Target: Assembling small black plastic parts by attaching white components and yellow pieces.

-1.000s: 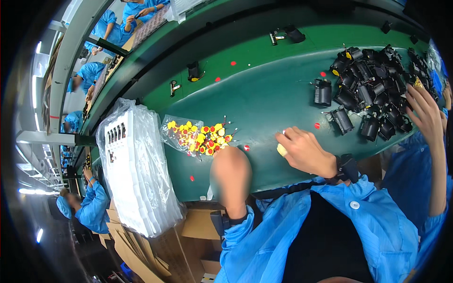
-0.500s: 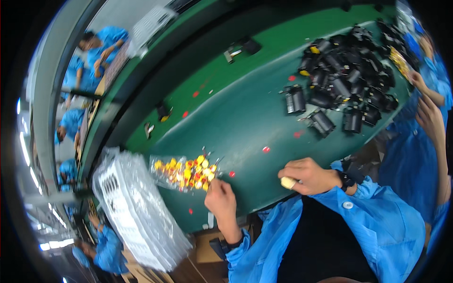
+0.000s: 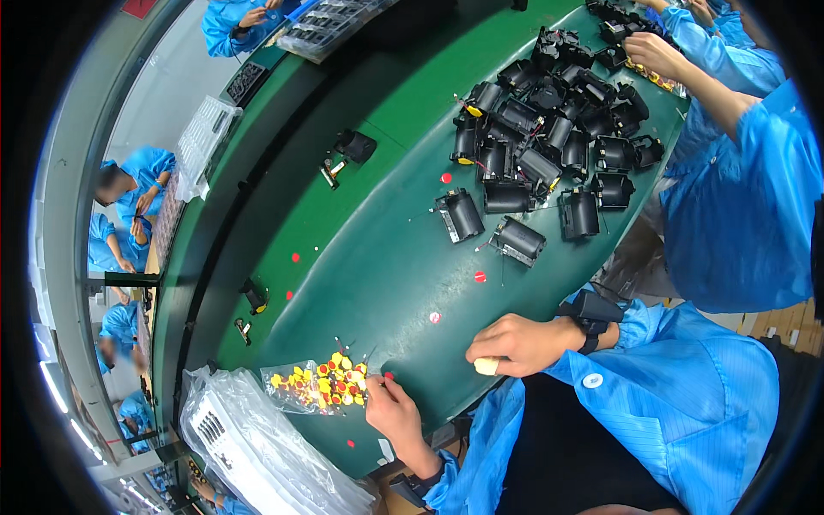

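Note:
My left hand (image 3: pixel 395 419) is at the right edge of a heap of small round yellow-and-red parts (image 3: pixel 342 380), its thumb and forefinger pinched together. What lies between the fingertips is too small to make out. Some of these parts spill from a clear plastic bag (image 3: pixel 293 388). To the right, my right hand (image 3: pixel 525 343) is low over the green work surface (image 3: pixel 386 283), fingers curled inward. A pale yellow cover, like a finger cot (image 3: pixel 487 366), sits on one fingertip; whatever those fingers hold is hidden.
A large pile of black cylindrical housings with wires (image 3: pixel 549 129) covers the far right. Red discs (image 3: pixel 435 318) are scattered about. A plastic-wrapped white stack (image 3: pixel 249 446) stands at the left. A co-worker's hand (image 3: pixel 657 56) reaches in at the right; a housing (image 3: pixel 354 146) lies beyond the surface's raised edge.
My view has turned, so the housings appear farther left. My left hand remains pinched beside the yellow-and-red parts; my right hand stays curled. A co-worker's arm now reaches over the pile's far end.

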